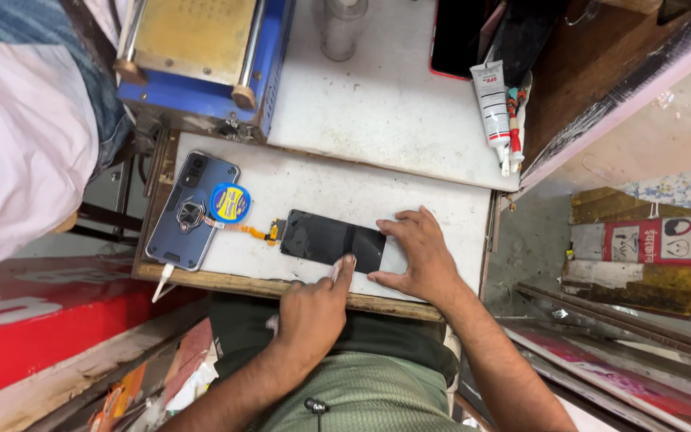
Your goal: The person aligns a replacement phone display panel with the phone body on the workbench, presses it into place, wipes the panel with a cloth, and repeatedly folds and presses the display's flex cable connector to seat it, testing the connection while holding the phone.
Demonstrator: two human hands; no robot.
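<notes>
Screen panel under work at the table's near edge.
Right hand (419, 254) steadies the screen (333, 240), fingers spread; left hand (311, 314) pinches a small tool (336, 272) there; cable still attached.

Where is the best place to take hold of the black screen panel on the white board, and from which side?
Probably by the long edges of the black screen panel, near its right end. It lies flat, and the orange flex cable leaves its left end, so coming from the right avoids that.

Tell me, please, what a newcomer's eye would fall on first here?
The black phone screen lying mid-bench, with the left hand pressing its near edge and the right hand steadying its right end. To its left lies a blue-grey phone beside a round blue reel.
</notes>
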